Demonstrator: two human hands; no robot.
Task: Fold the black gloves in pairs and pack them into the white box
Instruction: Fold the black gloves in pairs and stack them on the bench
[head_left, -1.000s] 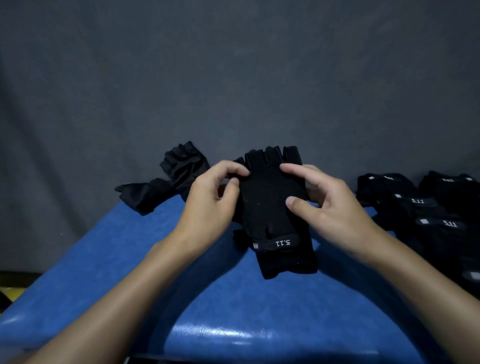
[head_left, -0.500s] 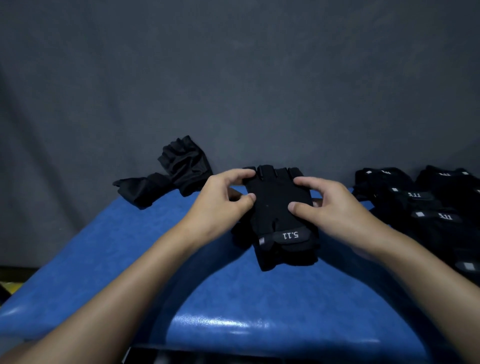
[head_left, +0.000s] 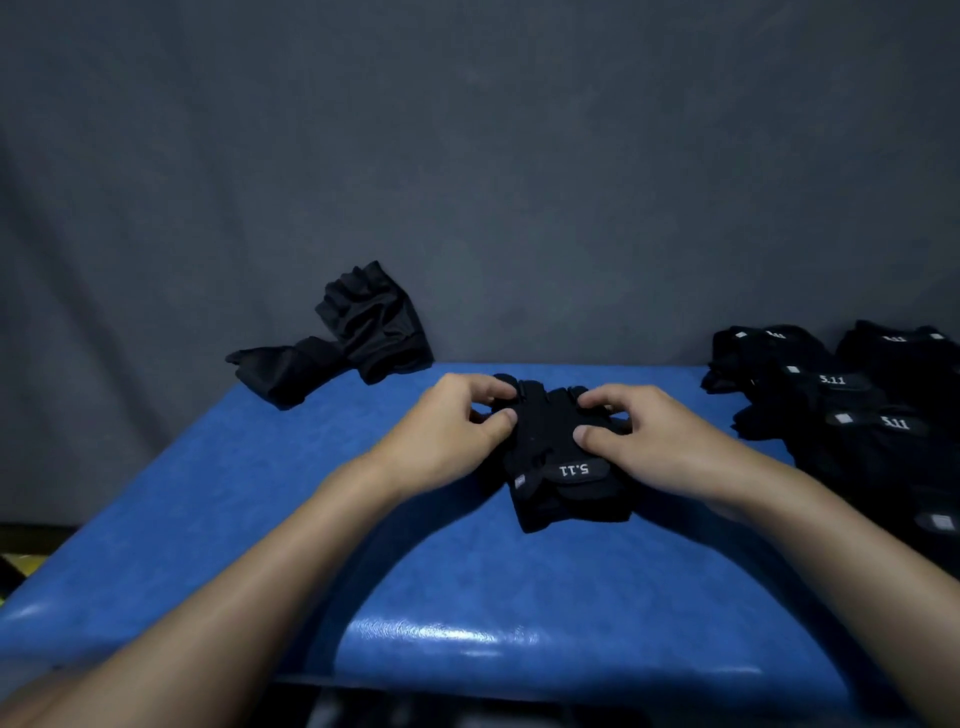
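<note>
A stacked pair of black fingerless gloves (head_left: 558, 462) with a "5.11" wrist strap lies on the blue table (head_left: 260, 519) in the middle. My left hand (head_left: 452, 431) pinches the pair's left finger end between thumb and fingers. My right hand (head_left: 644, 436) pinches the right side the same way, thumb on top. The finger ends are bent down under my fingertips. Two loose black gloves (head_left: 353, 332) lie at the table's far left corner. The white box is not in view.
A heap of several black gloves with "5.11" straps (head_left: 841, 410) covers the table's right side. A grey cloth backdrop (head_left: 467, 156) hangs right behind the table. The table's front edge runs close to my body.
The glove pair came down from upright in the air onto the table. Both hands lowered with it, and the finger ends have been bent over toward me.
</note>
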